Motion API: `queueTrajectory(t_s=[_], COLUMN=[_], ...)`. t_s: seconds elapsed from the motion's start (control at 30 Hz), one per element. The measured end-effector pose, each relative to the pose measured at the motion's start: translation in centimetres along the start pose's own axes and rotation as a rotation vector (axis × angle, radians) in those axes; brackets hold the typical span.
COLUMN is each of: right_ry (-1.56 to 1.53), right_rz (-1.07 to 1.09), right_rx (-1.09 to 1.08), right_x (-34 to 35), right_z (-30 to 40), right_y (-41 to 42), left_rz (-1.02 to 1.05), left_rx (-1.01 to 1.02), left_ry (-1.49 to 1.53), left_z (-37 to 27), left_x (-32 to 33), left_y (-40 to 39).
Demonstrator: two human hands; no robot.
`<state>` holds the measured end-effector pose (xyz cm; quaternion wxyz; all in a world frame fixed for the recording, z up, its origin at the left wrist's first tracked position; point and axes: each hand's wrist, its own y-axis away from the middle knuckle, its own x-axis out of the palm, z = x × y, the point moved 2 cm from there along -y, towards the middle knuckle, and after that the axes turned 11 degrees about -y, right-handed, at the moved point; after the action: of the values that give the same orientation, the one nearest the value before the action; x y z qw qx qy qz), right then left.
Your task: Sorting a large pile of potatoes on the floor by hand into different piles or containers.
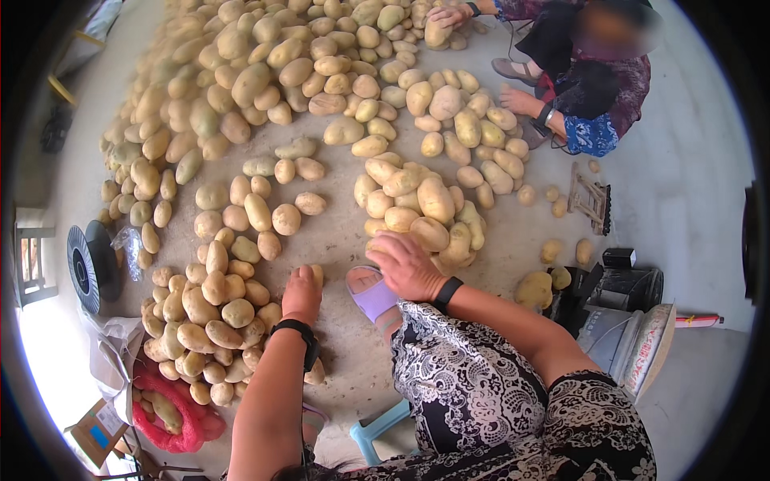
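Potatoes lie in several heaps on the concrete floor. My left hand (pixel 302 293) is closed around a potato (pixel 317 275), part of which shows past the fingers. Left of it is a mounded heap of potatoes (pixel 207 309). My right hand (pixel 404 264) rests at the near edge of another heap (pixel 435 199), its fingers on or beside the lowest potatoes; whether it grips one is hidden. A purple slipper (pixel 374 296) on my foot is just below and left of that hand. Loose potatoes (pixel 257 211) are spread between the two heaps.
The largest pile (pixel 240 66) fills the upper left. A co-worker sits at the upper right, hands at potatoes. A red mesh bag (pixel 180 442) holding potatoes lies lower left, near a cable spool (pixel 83 269). A blue plastic stool (pixel 379 430), small wooden stool (pixel 589 198) and bucket (pixel 607 337) stand around.
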<state>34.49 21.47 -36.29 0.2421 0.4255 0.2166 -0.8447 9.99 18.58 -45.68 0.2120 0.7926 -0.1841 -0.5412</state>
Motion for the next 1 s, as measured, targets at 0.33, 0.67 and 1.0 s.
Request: queueTrajectory(t_s=[0.33,0.67,1.0], right_ry=[-0.183,-0.026,0.27], right_rz=[0.345,0.485,0.944], right_rx=[-0.114,0.016,0.374], right_x=[6.5,8.5,9.2], right_z=[1.0,-0.7,-3.6], right_y=[-2.0,-5.4,-10.5], left_rz=[0.186,0.181,-0.807], left_rx=[-0.046,-0.064,0.14], left_ry=[0.389,1.055,2.03], left_z=[0.8,1.2,12.4], left_x=[2.1,-9.5,-28.4], left_y=[0.3,8.9,32.8])
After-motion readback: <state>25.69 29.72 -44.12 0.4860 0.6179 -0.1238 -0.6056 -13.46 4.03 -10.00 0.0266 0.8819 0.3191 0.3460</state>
